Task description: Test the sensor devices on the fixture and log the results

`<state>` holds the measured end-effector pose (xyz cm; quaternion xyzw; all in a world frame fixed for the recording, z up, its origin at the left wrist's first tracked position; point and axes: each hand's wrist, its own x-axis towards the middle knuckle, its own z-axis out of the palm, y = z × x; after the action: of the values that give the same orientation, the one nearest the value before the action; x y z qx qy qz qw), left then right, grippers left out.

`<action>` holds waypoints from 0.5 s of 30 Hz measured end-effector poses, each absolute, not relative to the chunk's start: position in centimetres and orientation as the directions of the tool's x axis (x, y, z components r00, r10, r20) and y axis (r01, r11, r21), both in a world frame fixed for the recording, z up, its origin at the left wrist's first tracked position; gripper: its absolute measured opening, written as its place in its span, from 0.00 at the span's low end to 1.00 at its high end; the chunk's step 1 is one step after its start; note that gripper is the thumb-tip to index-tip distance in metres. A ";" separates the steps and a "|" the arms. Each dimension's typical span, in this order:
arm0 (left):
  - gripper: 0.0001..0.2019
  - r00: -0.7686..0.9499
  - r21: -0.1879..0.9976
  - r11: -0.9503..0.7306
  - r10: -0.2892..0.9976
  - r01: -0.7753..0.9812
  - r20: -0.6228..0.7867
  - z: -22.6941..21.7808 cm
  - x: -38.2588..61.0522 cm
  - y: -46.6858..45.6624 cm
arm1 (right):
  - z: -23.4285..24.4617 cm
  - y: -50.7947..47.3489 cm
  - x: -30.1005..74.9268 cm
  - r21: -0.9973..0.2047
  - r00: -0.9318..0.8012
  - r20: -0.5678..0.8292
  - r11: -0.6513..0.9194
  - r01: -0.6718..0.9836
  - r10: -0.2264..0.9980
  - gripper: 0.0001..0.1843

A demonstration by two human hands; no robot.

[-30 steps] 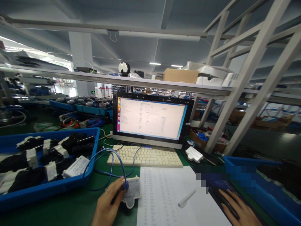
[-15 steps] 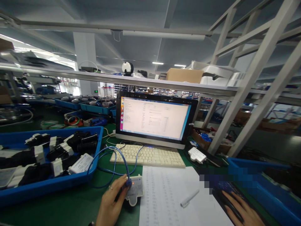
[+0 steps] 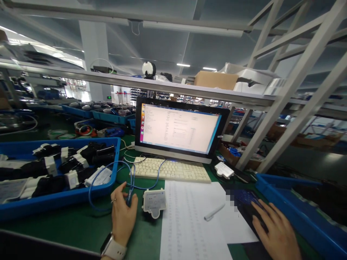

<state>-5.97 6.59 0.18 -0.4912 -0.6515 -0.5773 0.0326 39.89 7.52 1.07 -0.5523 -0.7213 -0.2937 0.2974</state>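
My left hand (image 3: 123, 211) is closed on the plug end of a blue cable (image 3: 92, 196), which loops over the green tabletop. Just right of that hand, and apart from the plug, lies a white electronic module (image 3: 154, 200) with a printed face and a rounded tab. My right hand (image 3: 279, 229) rests over a dark computer mouse (image 3: 262, 219), mostly hidden under the fingers, on a dark mouse pad (image 3: 246, 196). Between the hands are printed paper sheets (image 3: 187, 216) with a pen (image 3: 214, 212) lying across them.
A blue bin (image 3: 115, 177) of black-and-white parts stands left; another blue bin (image 3: 271, 180) stands right. A white keyboard (image 3: 168, 169) lies before the monitor (image 3: 179, 130). Another white module (image 3: 224, 169) sits right of the keyboard. A metal shelf (image 3: 173, 86) spans above.
My left hand has pulled the cable plug off the white module and moved left with it. The module's red light no longer shows. My right hand stays at the mouse.
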 end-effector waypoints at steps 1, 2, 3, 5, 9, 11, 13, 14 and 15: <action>0.22 -0.498 0.704 -0.159 0.601 0.692 0.625 0.4 -5.9 6.6 | 1.5 7.7 39.2 0.112 -0.249 0.739 0.250 0.962 0.626 0.21; 0.22 -0.481 0.682 -0.173 0.588 0.711 0.650 0.6 -5.8 6.6 | 1.9 8.0 38.4 0.134 -0.297 0.717 0.293 0.947 0.631 0.20; 0.21 -0.462 0.654 -0.186 0.571 0.733 0.679 0.8 -5.7 6.6 | 2.1 8.3 37.5 0.163 -0.355 0.685 0.340 0.926 0.636 0.19; 0.18 -0.408 0.588 -0.210 0.542 0.781 0.735 1.3 -5.4 6.2 | 2.4 9.1 35.6 0.222 -0.462 0.601 0.420 0.880 0.652 0.20; 0.13 -0.144 0.436 -0.380 0.596 0.816 0.790 1.6 -4.6 3.9 | 2.0 10.2 32.1 0.330 -0.595 0.401 0.496 0.803 0.697 0.25; 0.16 0.075 0.353 -0.515 0.639 0.781 0.766 1.0 -4.1 2.0 | 1.8 10.6 31.0 0.362 -0.615 0.312 0.507 0.782 0.725 0.23; 0.19 0.292 0.283 -0.639 0.642 0.716 0.709 -0.1 -3.7 0.1 | 1.7 10.8 30.6 0.365 -0.605 0.265 0.503 0.783 0.750 0.17; 0.20 0.376 0.255 -0.684 0.629 0.683 0.681 -0.7 -3.5 -0.7 | 1.8 10.8 30.5 0.360 -0.597 0.259 0.497 0.789 0.759 0.15; 0.20 0.437 0.227 -0.717 0.612 0.659 0.659 -1.4 -3.3 -1.3 | 1.9 10.9 30.5 0.354 -0.589 0.261 0.492 0.796 0.765 0.14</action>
<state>-3.34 -1.35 -1.45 -0.8472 -0.3750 -0.3751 0.0318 30.51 10.85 1.88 -0.4521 -0.8629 -0.2231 0.0345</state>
